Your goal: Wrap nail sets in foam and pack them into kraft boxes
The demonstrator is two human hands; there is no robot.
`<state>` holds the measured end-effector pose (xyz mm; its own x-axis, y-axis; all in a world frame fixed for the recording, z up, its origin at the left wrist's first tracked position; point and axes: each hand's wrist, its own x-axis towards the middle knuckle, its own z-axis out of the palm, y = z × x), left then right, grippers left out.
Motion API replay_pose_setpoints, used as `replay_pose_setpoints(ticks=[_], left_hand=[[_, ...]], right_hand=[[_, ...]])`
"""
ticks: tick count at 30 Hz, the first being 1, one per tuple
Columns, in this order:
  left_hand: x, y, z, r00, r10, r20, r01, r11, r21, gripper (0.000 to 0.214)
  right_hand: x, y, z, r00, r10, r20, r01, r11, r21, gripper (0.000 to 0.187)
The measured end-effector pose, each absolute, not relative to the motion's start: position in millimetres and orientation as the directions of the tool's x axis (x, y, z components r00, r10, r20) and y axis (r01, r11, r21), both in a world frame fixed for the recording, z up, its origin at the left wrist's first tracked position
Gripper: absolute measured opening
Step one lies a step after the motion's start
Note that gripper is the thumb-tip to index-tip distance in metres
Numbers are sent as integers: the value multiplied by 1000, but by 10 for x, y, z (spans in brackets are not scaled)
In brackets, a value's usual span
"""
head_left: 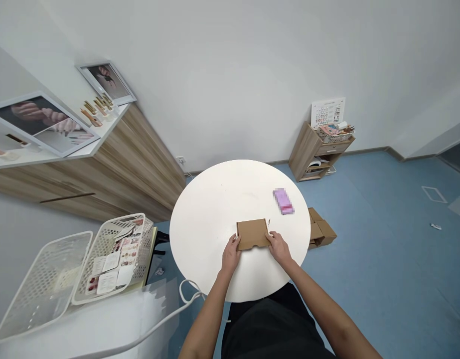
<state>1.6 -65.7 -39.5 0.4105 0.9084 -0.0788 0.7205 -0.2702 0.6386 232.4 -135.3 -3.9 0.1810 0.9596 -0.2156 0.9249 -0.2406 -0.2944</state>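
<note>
A flat brown cardboard box (252, 233) is on the round white table (215, 199), close to its front half. Its lid panel faces up, and a small notch shows in the near edge. My left hand (230, 253) grips the box's left side near the front corner. On the opposite side, my right hand (278, 245) holds the right front corner with the thumb on top. The fingers beneath the box are partly hidden. Beyond my right hand lies a purple blurred item (283, 201).
White perforated baskets (78, 264) stand at left, one with printed cards. A white cable (170, 315) runs to the table's edge. More cardboard boxes (321, 230) sit on the floor at right. A small wooden cabinet (321, 152) stands by the wall; a wood-grain counter (140, 159) is at left.
</note>
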Motion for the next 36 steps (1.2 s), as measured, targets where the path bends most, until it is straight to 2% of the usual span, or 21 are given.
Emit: replay_pose_setpoints(ticks=[3,9,16,21,25,28,36], left_hand=[[-2,-749,-483,420,902,-99,695,-250,674,72],[67,-844,-542,393,912,-116,589,-152,794,76],[114,-834,-382,274,954,-120,511,-39,859,55],[111,-727,81,207,969,-133,515,8,857,43],[111,-623,398,187,961,-205,582,60,811,41],[107,-520,476,187,956,-224,611,66,789,40],[139,-180,450,186,936,-300,678,99,729,34]], right_hand=[[2294,-1458,-150,175,962,-207,923,-234,-306,64],[2287,-1542,-270,139,972,-188,881,-208,-426,63],[2362,-1519,-209,173,955,-243,734,-289,-614,55],[2418,-1447,37,153,952,-264,616,-301,-728,50],[2476,-1306,236,172,936,-308,565,-350,-747,50],[2541,-1153,332,182,916,-359,515,-399,-758,46],[2740,-749,384,73,898,-434,409,-424,-808,41]])
